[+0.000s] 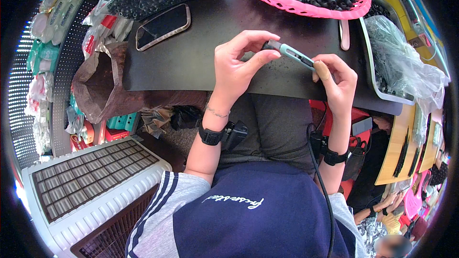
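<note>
My right hand [337,79] grips a light blue utility knife [297,55] by its handle, and a tan wrap covers the thumb tip. The knife's front end points left, toward my left hand [237,62]. Between the left thumb and fingertips is a small black piece [267,45], pinched right at the knife's tip. Its exact shape is mostly hidden by the fingers. Both hands are raised over the near edge of the dark table [201,62]. A pink basket [306,13] full of small black ring-like parts stands beyond them.
A clear bin [167,5] of black parts sits at the far left, with a phone [163,26] before it. On the right are a pale stick [344,35] and a white tray [377,74] with a plastic bag [401,52]. A brown bag [100,83] hangs open at the table's left.
</note>
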The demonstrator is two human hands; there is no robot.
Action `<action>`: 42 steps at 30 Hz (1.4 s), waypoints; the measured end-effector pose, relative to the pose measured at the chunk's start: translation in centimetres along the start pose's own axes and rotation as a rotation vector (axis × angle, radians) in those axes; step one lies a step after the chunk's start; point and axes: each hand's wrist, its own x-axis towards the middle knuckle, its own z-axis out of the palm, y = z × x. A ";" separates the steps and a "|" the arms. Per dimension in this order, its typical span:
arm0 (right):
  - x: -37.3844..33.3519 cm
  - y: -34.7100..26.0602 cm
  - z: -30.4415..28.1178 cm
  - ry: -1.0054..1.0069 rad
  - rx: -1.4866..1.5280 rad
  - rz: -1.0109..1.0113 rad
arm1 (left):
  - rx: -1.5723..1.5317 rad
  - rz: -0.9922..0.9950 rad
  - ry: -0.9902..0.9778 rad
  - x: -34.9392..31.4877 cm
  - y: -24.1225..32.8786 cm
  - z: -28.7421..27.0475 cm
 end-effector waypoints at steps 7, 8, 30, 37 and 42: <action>0.3 0.1 0.0 0.001 -0.002 0.001 | 0.053 0.031 0.015 0.3 -0.3 -0.1; 0.4 0.0 0.0 0.000 0.000 -0.004 | 0.056 0.029 0.025 0.4 -0.4 -0.1; 0.2 -0.7 -0.2 0.100 0.054 0.074 | 0.947 0.301 0.284 16.8 7.4 -17.3; 0.4 -0.6 -0.1 0.105 -0.039 0.053 | 1.045 0.345 -0.153 18.7 5.8 -7.2; 0.3 -0.9 0.0 0.109 -0.110 0.022 | 0.721 0.207 -0.716 19.1 2.2 2.5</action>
